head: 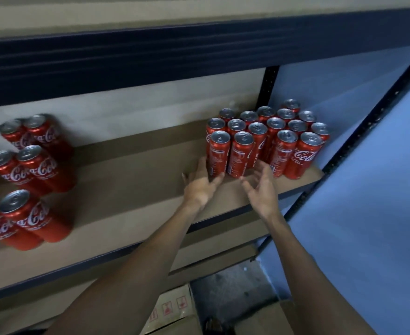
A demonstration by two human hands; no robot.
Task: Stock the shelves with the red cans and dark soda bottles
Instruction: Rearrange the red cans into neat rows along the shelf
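Several red cans (295,153) stand upright in tight rows at the right end of the brown shelf board (131,175). My left hand (200,183) lies with straight fingers against the base of the front-left can (218,154), thumb touching its bottom. My right hand (262,187) hovers with spread, relaxed fingers just in front of the neighbouring can (239,154), holding nothing. A second group of red cans (33,170) stands at the shelf's left end. No dark soda bottles are in view.
A dark blue upper shelf beam (150,59) runs overhead. A perforated dark upright (358,141) and a blue wall (373,213) close off the right side. Cardboard boxes (172,308) sit on the floor below. Bare board lies between the two can groups.
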